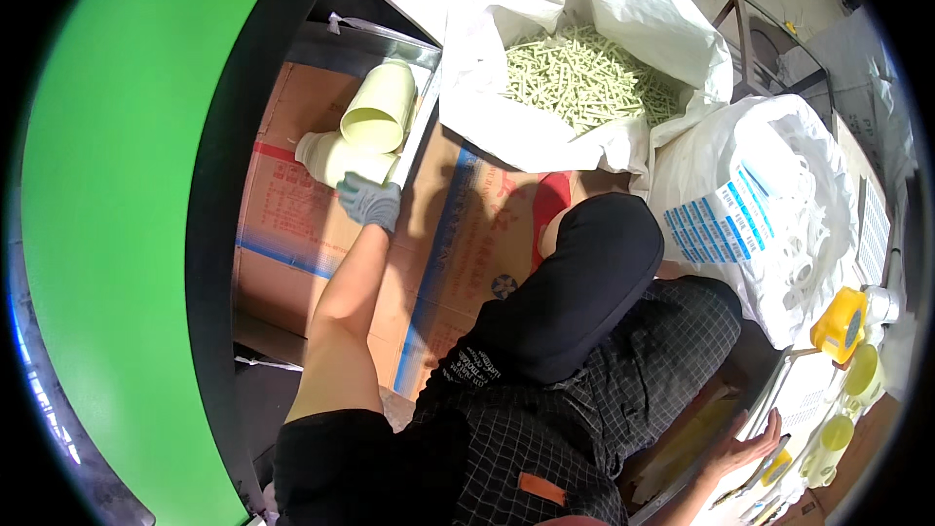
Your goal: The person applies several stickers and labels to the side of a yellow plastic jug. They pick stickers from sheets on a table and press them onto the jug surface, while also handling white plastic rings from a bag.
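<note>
My left hand (370, 202), in a grey glove, is at the edge of a pale green plastic container (336, 154) lying on its side, its fingers closed on the rim. Another pale green container (380, 107), round and open-mouthed, lies just beyond it, its mouth facing me. Both rest in a metal-edged bin lined with printed cardboard (282, 200). At the lower right, my bare right hand (748, 446) holds nothing I can see, fingers stretched apart beside a white work surface (794, 394). A thin dark tool (760, 468) lies close to its fingers.
A large white sack (477, 88) of small pale green sticks (589, 78) stands ahead. Right of it is a white bag (672, 166) with white rings. Yellow parts (838, 324) and pale green parts (862, 370) line the right. A green machine panel (127, 185) fills the left.
</note>
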The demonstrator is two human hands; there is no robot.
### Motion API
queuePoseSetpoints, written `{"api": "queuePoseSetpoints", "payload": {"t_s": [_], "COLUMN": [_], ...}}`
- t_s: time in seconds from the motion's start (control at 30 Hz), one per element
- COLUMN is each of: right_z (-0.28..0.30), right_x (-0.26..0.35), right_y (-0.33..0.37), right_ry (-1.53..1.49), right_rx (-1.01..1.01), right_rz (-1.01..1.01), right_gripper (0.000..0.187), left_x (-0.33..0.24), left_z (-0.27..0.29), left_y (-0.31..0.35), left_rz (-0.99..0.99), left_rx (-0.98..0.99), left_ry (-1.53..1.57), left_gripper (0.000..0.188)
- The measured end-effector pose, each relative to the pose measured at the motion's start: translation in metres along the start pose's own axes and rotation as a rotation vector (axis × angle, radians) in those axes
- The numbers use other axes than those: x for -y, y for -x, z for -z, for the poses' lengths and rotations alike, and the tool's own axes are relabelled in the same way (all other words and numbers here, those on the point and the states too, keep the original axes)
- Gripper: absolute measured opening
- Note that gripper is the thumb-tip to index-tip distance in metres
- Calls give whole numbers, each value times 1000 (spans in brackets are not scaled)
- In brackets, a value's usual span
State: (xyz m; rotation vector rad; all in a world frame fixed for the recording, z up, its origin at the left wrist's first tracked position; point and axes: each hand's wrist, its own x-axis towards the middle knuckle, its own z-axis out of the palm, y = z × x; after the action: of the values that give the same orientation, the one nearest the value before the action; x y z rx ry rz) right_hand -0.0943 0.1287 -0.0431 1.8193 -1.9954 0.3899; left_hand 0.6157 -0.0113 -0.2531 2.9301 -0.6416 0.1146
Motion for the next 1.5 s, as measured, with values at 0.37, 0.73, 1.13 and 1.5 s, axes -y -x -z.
{"api": "queuePoseSetpoints", "payload": {"t_s": [0.37,0.73,1.13,1.5], "right_z": [-2,52,3,70], "right_x": [112,115,215,166], "right_y": [-69,59,-33,-53], "right_ry": [-523,-771,-1480,-1685], "right_rx": [147,214,356,-64], "right_rz": [-125,-510,-169,-547], "right_gripper": [48,48,49,99], "left_x": [-46,-83,-119,-143], "left_z": [71,151,229,251], "left_y": [32,202,261,322], "left_rz": [-581,-1220,-1814,-2247], "left_rx": [283,492,493,105], "left_ry": [772,814,810,674], "left_gripper": [111,98,85,73]}}
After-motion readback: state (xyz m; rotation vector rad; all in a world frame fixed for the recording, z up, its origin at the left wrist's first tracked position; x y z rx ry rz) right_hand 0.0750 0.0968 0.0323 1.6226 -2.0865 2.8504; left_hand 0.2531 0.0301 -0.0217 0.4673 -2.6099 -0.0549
